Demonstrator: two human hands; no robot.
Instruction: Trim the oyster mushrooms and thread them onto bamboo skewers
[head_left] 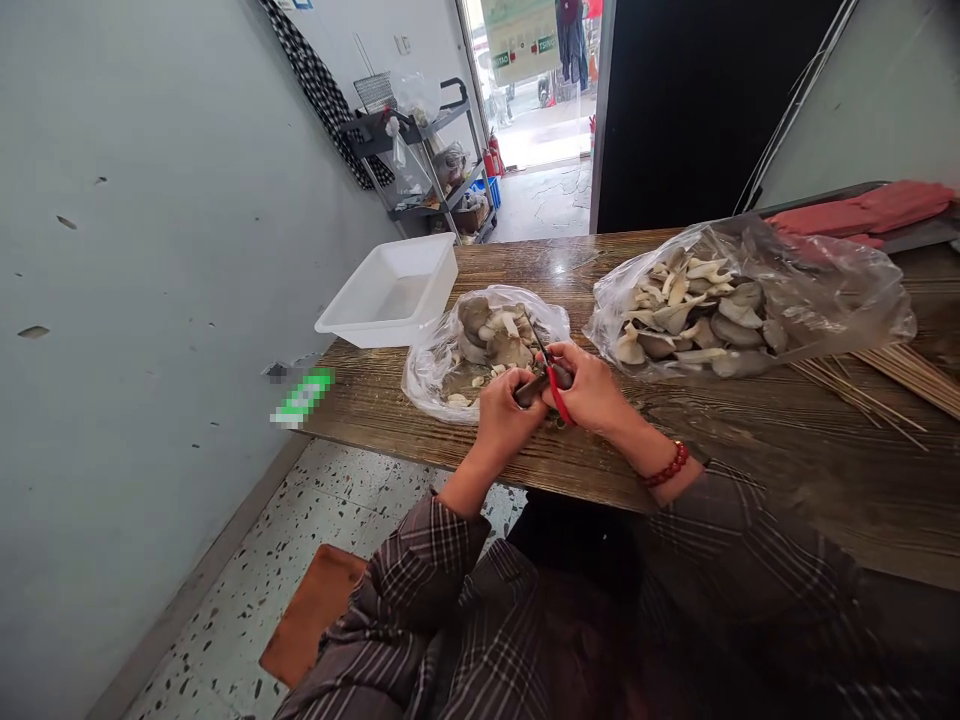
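Note:
Between both hands, near the table's front edge, is a grey-brown oyster mushroom (pixel 531 390). My left hand (pixel 506 415) is closed around its left side. In my right hand (pixel 589 390) is a pair of red-handled scissors (pixel 556 385), their dark blades pointing away from me; its fingers also touch the mushroom's right side. Just beyond the hands lies an opened clear plastic bag (pixel 427 385) with a cluster of oyster mushrooms (pixel 506 340) and small pale pieces in it. To the right, a larger clear bag (pixel 840 290) holds many torn mushrooms (pixel 697 310).
A white plastic tub (pixel 364 300) stands at the table's far left corner. Thin wooden skewers (pixel 900 385) lie at the right, below red gloves (pixel 862 210). A wall borders the left side. Beyond the wooden table (pixel 525 262) stands a shelf cart (pixel 427 150) beside a doorway.

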